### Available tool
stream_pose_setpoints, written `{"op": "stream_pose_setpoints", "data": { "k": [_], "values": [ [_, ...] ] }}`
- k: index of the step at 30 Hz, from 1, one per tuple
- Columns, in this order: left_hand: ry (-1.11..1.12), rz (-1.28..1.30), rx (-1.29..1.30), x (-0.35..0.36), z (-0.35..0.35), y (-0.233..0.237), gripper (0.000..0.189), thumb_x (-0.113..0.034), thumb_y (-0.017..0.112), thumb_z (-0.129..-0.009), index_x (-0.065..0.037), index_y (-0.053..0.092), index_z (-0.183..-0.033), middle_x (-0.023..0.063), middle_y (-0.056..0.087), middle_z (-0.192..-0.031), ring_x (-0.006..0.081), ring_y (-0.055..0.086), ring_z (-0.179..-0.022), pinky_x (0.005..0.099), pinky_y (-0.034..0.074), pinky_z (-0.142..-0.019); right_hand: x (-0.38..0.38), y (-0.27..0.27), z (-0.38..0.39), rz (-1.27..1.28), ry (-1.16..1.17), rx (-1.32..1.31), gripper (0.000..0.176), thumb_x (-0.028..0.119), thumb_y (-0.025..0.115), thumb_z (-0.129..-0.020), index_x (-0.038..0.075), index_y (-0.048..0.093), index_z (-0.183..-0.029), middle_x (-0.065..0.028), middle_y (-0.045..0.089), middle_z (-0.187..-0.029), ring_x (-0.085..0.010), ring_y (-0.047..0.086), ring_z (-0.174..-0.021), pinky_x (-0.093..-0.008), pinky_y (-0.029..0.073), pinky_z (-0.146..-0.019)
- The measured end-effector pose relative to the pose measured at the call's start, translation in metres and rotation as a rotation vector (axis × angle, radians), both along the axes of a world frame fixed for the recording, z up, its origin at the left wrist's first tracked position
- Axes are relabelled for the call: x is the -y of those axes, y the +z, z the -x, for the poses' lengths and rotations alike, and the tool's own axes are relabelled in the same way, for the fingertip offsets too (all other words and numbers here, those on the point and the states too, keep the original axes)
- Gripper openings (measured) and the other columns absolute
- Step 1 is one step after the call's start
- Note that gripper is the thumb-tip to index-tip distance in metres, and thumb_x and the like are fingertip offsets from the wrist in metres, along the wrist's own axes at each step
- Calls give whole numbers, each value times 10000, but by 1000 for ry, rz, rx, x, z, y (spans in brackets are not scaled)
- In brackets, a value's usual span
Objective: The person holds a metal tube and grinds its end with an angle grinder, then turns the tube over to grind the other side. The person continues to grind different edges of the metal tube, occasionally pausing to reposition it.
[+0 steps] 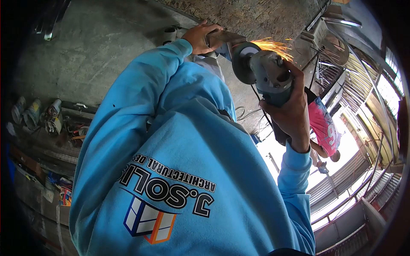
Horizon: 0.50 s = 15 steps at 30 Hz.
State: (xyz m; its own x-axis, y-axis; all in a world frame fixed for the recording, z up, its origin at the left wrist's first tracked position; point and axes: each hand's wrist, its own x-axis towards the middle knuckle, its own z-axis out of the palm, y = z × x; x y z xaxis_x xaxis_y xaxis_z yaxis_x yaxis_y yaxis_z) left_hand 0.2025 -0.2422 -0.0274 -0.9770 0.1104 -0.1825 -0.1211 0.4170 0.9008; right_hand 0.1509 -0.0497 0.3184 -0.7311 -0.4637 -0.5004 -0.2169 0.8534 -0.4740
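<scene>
Wears a printed blue sweatshirt (pixel 192 141) closest to the camera. Just beyond, grips an angle grinder (pixel 271 70) in the right hand (pixel 294 113), with fingers curled over the far side of the body and thumb on the near side. Lines up the tool's long axis from that palm forward and leftward, so as to bring the grinding disc (pixel 243 64) across to the left end, between both hands. Lets a black cord (pixel 265 114) hang below.

Clasps a metal piece (pixel 227 37) in the closed left hand (pixel 199 37), ahead and to the left of the right hand. Points the long axis of the metal rightward from the left fingers, roughly crosswise to the body, toward the upper rim of the disc. Makes the left hand plainly the nearer one to the metal, and keeps the right behind the tool. Throws orange sparks (pixel 273 46) forward and to the right, away from the left fingers; hides the exact contact spot behind disc and grinder head.

Past the metal, shows a worn brown surface (pixel 260 17). Farther off to the right, includes another person in a pink top (pixel 322 123), well apart from the grinder
</scene>
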Motion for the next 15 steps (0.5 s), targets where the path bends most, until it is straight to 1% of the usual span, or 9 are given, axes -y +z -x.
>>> {"op": "stream_pose_setpoints", "data": {
  "k": [3,6,8,9,11,15],
  "values": [
    [-11,-5,75,0,-1,5,806,-276,896,-765,-288,506,-1470,69,605,-1483,476,393,-1477,529,360,-1239,-1,2,-1,-51,-14,18,958,12,856,-660,147,394,-1488,-234,678,-1280,-438,679,-1198,-473,560,-1024],
    [-16,-22,1,0,0,2,803,-276,890,-770,-289,503,-1473,78,607,-1480,474,381,-1486,526,353,-1244,-3,3,0,-38,-6,4,955,12,854,-661,147,395,-1488,-236,672,-1294,-437,676,-1206,-467,556,-1030],
    [-16,-30,63,1,0,9,777,-257,883,-768,-275,515,-1452,89,629,-1448,460,443,-1447,513,334,-1256,-2,1,3,-28,-3,1,954,14,852,-662,151,395,-1488,-233,672,-1291,-433,673,-1213,-468,555,-1029],
    [-20,-30,61,0,0,4,777,-257,883,-768,-275,515,-1452,89,629,-1448,460,443,-1447,513,334,-1256,0,1,4,-28,-6,0,954,14,852,-662,151,395,-1488,-233,672,-1291,-433,673,-1213,-468,555,-1029],
    [51,-35,-188,-2,-1,-7,658,-446,830,-818,-189,574,-1366,124,732,-1223,439,645,-1188,522,329,-1250,6,2,7,-27,-18,12,955,11,855,-658,152,397,-1485,-228,669,-1293,-428,671,-1216,-471,553,-1031],
    [56,-40,-178,-4,0,-15,662,-441,837,-815,-187,574,-1366,126,729,-1230,434,637,-1201,512,366,-1226,7,2,9,-32,-14,9,956,9,857,-651,150,400,-1479,-223,668,-1291,-420,676,-1209,-472,550,-1034]
  ]
}}
